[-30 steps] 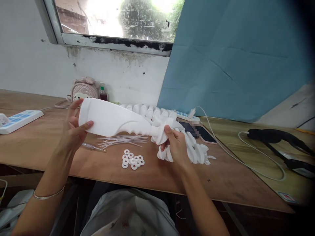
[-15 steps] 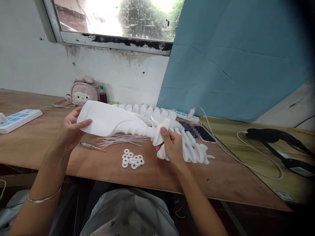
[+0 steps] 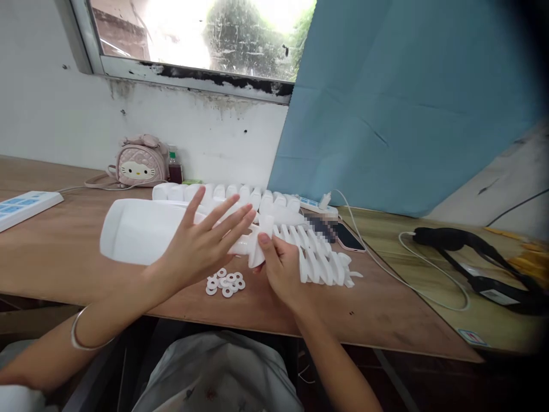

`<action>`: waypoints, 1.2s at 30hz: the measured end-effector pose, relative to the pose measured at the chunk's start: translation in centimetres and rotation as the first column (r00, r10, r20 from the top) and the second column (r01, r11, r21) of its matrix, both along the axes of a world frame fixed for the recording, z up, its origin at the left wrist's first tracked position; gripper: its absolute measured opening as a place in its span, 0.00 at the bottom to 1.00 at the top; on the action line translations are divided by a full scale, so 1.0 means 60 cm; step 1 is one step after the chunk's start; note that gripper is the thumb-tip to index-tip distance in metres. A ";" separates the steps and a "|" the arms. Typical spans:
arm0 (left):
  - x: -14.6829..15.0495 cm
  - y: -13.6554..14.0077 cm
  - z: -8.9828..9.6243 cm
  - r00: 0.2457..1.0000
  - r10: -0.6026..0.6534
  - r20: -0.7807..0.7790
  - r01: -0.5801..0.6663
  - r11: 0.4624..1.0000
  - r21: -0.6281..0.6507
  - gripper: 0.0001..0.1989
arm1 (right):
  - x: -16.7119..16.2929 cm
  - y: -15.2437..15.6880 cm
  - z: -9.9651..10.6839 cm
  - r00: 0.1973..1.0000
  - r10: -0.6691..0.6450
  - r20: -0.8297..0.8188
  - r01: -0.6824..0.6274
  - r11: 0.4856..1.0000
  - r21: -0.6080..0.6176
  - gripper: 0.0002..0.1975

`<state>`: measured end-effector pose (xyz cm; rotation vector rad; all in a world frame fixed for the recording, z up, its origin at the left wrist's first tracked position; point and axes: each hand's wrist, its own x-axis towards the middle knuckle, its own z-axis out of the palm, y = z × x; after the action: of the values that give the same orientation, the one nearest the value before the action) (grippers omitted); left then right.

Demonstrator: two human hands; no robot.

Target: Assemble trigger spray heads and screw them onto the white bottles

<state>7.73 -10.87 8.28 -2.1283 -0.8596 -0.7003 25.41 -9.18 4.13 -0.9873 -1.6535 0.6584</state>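
Observation:
My right hand [image 3: 281, 266] is closed around the narrow end of a white plastic paddle-shaped piece [image 3: 137, 232], its thumb on a flared crosspiece. The broad flat blade of the piece points left. My left hand [image 3: 201, 243] is spread over the piece's middle, fingers stretched out. Whether its palm touches the plastic I cannot tell. Behind and to the right lie white ribbed plastic parts [image 3: 328, 263], partly covered by the hands and the piece. Several white washer-like rings [image 3: 227, 290] sit in a pile on the brown table [image 3: 326, 320], below my left hand.
Near the wall stand a pink bag [image 3: 138, 166] and a small dark bottle [image 3: 175, 170]. A power strip [image 3: 28, 207] lies at left. On the right are a phone [image 3: 350, 237], a white cable [image 3: 422, 292] and a black strap-like object [image 3: 476, 263].
My left hand has let go of the blade's broad end and moved right over the piece's middle, fingers spreading. The piece has shifted left and lower in view; my right hand keeps hold.

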 end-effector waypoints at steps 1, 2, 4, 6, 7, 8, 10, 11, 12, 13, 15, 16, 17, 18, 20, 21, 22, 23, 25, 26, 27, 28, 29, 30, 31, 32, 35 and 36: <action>0.006 0.007 -0.002 1.000 -0.017 -0.008 0.017 1.000 0.020 0.24 | -0.001 -0.003 0.000 1.000 0.006 0.006 -0.006 1.000 -0.002 0.24; 0.008 0.014 -0.005 0.999 -0.035 -0.002 0.035 0.998 0.052 0.21 | -0.002 -0.005 0.000 1.000 0.009 0.007 -0.009 1.000 -0.004 0.24; 0.004 0.024 -0.014 0.997 -0.071 0.041 0.065 0.988 0.139 0.15 | -0.002 -0.010 0.002 1.000 0.016 0.006 -0.016 1.000 -0.003 0.23; -0.003 0.028 -0.024 0.991 -0.095 0.091 0.074 0.974 0.213 0.12 | -0.001 -0.015 0.005 1.000 0.017 0.024 -0.018 1.000 0.018 0.23; -0.007 0.028 -0.028 0.989 -0.102 0.110 0.073 0.969 0.238 0.11 | -0.001 -0.017 0.005 0.999 0.014 0.038 -0.015 0.999 0.034 0.23; -0.010 0.027 -0.032 0.987 -0.106 0.121 0.073 0.965 0.252 0.11 | -0.002 -0.019 0.006 0.999 0.010 0.051 -0.012 0.999 0.047 0.23; -0.012 0.025 -0.036 0.986 -0.115 0.122 0.080 0.963 0.257 0.11 | -0.005 -0.022 0.004 0.998 0.011 0.064 -0.015 0.998 0.057 0.22; -0.012 0.024 -0.037 0.986 -0.115 0.118 0.083 0.964 0.253 0.12 | -0.007 -0.023 0.003 0.998 0.016 0.065 -0.019 0.998 0.054 0.22; -0.012 0.022 -0.038 0.988 -0.110 0.111 0.080 0.966 0.246 0.13 | -0.010 -0.023 0.001 0.998 0.023 0.064 -0.026 0.999 0.045 0.22; -0.013 0.021 -0.039 0.991 -0.094 0.099 0.069 0.969 0.237 0.15 | -0.012 -0.022 0.000 0.998 0.027 0.064 -0.029 0.999 0.038 0.22; -0.018 0.014 -0.044 0.997 -0.031 0.072 0.015 0.976 0.216 0.18 | -0.014 -0.021 -0.001 0.998 0.025 0.062 -0.026 0.999 0.021 0.22; -0.024 0.010 -0.047 0.998 0.017 0.056 -0.028 0.980 0.198 0.20 | -0.014 -0.021 0.000 0.998 0.017 0.055 -0.018 1.000 0.011 0.22; -0.032 0.004 -0.052 0.996 0.077 0.046 -0.084 0.981 0.176 0.22 | -0.012 -0.020 0.002 0.999 0.004 0.041 -0.004 1.000 0.001 0.23; -0.042 -0.003 -0.057 0.989 0.140 0.050 -0.146 0.977 0.157 0.23 | -0.010 -0.020 0.004 1.000 -0.010 0.020 0.010 1.000 -0.010 0.23; -0.071 -0.017 -0.070 0.967 0.240 0.085 -0.249 0.961 0.122 0.26 | -0.006 -0.020 0.009 0.999 -0.024 -0.030 0.023 0.999 -0.040 0.24; -0.087 -0.024 -0.076 0.959 0.260 0.112 -0.272 0.956 0.113 0.27 | -0.004 -0.020 0.011 0.999 -0.011 -0.053 0.008 0.998 -0.057 0.24; -0.104 -0.030 -0.083 0.957 0.257 0.133 -0.271 0.957 0.103 0.29 | -0.003 -0.021 0.012 0.997 0.021 -0.077 -0.026 0.997 -0.075 0.24; -0.122 -0.034 -0.088 0.958 0.240 0.154 -0.256 0.962 0.096 0.30 | -0.003 -0.022 0.013 0.992 0.075 -0.099 -0.085 0.992 -0.095 0.24; -0.159 -0.039 -0.094 0.957 0.213 0.196 -0.229 0.971 0.061 0.32 | -0.005 -0.025 0.013 0.967 0.210 -0.145 -0.230 0.964 -0.135 0.24; -0.180 -0.038 -0.096 0.946 0.222 0.237 -0.238 0.970 0.041 0.33 | -0.006 -0.026 0.014 0.951 0.265 -0.161 -0.289 0.945 -0.151 0.24; -0.202 -0.034 -0.096 0.922 0.255 0.291 -0.269 0.963 0.007 0.33 | -0.007 -0.026 0.014 0.940 0.299 -0.166 -0.325 0.932 -0.162 0.24; -0.227 -0.028 -0.096 0.879 0.300 0.369 -0.314 0.949 -0.024 0.33 | -0.007 -0.026 0.015 0.938 0.308 -0.158 -0.334 0.927 -0.172 0.22; -0.254 -0.019 -0.095 0.808 0.384 0.446 -0.380 0.919 -0.102 0.33 | -0.006 -0.024 0.016 0.944 0.299 -0.139 -0.321 0.930 -0.179 0.20; -0.283 -0.008 -0.095 0.707 0.478 0.521 -0.444 0.874 -0.200 0.31 | -0.004 -0.023 0.017 0.954 0.278 -0.112 -0.295 0.938 -0.183 0.18; -0.313 0.005 -0.095 0.615 0.532 0.582 -0.463 0.841 -0.280 0.30 | -0.002 -0.021 0.019 0.963 0.257 -0.085 -0.268 0.945 -0.185 0.16; -0.342 0.019 -0.096 0.559 0.564 0.608 -0.434 0.824 -0.366 0.28 | 0.001 -0.018 0.020 0.969 0.240 -0.060 -0.247 0.951 -0.187 0.15; -0.418 0.063 -0.108 0.454 0.596 0.662 -0.400 0.800 -0.446 0.25 | 0.007 -0.013 0.024 0.975 0.223 0.000 -0.219 0.958 -0.187 0.14; -0.436 0.077 -0.114 0.446 0.597 0.667 -0.395 0.800 -0.452 0.25 | 0.008 -0.012 0.024 0.975 0.223 0.019 -0.215 0.958 -0.187 0.14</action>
<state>-18.45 -6.25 1.42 -1.5021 -2.0588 -1.2806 25.90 -9.90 5.56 -0.9595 -1.7772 0.9600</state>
